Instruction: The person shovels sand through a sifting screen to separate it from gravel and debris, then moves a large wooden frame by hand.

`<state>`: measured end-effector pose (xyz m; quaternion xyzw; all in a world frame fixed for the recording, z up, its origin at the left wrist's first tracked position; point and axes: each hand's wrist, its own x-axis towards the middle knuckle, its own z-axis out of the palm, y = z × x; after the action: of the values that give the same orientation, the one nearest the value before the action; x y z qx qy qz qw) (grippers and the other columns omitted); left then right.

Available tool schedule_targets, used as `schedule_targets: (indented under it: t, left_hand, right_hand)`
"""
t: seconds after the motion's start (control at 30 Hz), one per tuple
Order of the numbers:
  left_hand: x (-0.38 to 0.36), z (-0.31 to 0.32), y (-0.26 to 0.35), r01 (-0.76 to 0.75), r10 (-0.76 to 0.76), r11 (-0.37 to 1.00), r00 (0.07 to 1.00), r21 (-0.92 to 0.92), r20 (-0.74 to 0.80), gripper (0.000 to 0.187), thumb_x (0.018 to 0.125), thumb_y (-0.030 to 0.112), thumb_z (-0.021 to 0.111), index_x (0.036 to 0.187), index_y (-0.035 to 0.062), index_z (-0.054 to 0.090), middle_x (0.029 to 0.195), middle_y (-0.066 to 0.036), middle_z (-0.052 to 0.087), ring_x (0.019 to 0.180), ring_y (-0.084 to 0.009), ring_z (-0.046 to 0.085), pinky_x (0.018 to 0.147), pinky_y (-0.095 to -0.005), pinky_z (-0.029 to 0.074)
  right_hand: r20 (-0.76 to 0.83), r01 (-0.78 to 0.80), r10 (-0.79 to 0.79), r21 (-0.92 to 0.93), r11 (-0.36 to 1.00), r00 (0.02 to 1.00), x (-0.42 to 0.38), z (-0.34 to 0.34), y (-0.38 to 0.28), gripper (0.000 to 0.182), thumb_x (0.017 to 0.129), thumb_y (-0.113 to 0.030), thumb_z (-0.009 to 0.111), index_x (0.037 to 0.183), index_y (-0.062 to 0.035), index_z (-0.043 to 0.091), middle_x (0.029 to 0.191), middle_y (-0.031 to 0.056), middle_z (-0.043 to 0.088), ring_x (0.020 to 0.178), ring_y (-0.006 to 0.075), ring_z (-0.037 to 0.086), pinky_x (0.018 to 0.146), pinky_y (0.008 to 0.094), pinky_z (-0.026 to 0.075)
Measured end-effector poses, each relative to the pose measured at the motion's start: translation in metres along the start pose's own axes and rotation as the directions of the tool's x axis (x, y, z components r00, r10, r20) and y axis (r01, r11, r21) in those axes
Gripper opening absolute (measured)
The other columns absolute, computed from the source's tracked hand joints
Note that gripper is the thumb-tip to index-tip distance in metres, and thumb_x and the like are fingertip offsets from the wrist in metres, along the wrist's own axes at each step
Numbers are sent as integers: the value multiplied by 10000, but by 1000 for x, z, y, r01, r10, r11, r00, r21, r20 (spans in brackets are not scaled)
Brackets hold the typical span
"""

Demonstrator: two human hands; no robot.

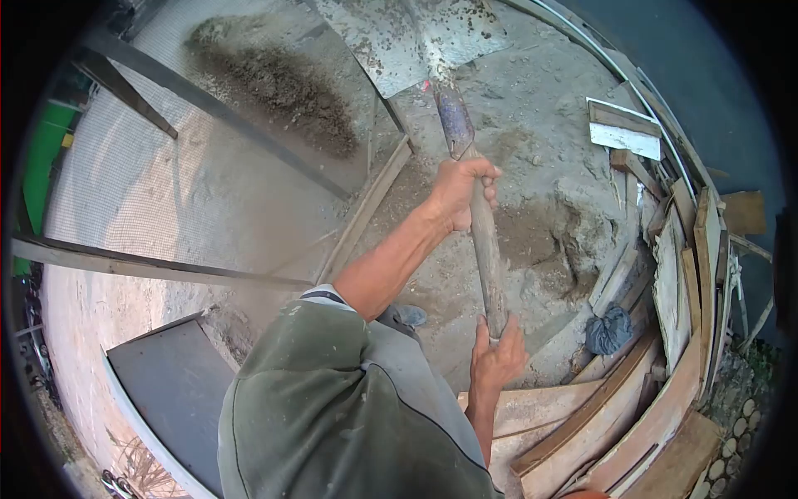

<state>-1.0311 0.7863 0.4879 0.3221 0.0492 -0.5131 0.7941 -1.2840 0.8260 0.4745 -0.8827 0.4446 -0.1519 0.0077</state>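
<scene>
A shovel runs down the middle of the head view, its pale, wide metal blade point(382, 50) at the top edge spotted with bits of soil. Below the blade is a worn bluish metal socket point(454, 116), then a wooden handle point(486, 249). My left hand point(467, 193) is wrapped around the handle just under the socket. Lower down, my right hand point(499, 353) grips the handle near its end. The blade's far part is cut off by the frame. A green-grey sleeve point(307, 358) covers my left upper arm.
A mesh screen point(125, 191) with wooden bars stands at left, with a dark soil heap point(287, 96) by it. A grey panel point(174, 374) lies lower left. Stacked boards point(582, 416) and a dark plastic bag point(609, 329) line the right. Rough ground point(540, 233) shows between.
</scene>
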Motion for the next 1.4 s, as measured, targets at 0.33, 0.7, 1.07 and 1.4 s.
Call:
schedule_targets:
  t: [0.33,0.7,1.07,1.4]
  left_hand:
    - [14,-139,-263,702,-471,622,690,347,-550,79,654,2,564,644,51,503,590,-55,464,475,-178,463,406,-348,400]
    - [-121,-294,-345,930,-549,-266,70,253,-833,153,638,61,622,713,92,492,608,-45,449,502,-202,469,468,-377,423]
    - [173,-247,-529,770,-611,-304,295,561,-735,130,622,9,612,585,59,498,563,-61,448,454,-200,445,428,-377,369]
    - [121,-239,-473,733,-639,-182,419,656,-645,103,629,17,624,618,39,524,579,-73,475,481,-193,464,437,-345,387]
  right_hand:
    - [587,-714,651,-169,680,481,-188,65,25,486,698,-486,635,815,-34,498,728,206,606,673,386,605,581,487,459]
    - [669,-816,503,-561,-141,-547,-300,62,-103,364,662,-397,590,848,-85,577,822,147,645,823,332,621,736,439,470]
    - [472,-903,777,-309,-298,-417,-95,273,60,465,639,-473,661,802,-42,597,676,198,617,652,383,610,598,472,472]
    - [395,-923,844,-274,-269,-363,-128,238,10,496,630,-500,663,820,-44,622,685,201,622,652,378,615,599,471,474]
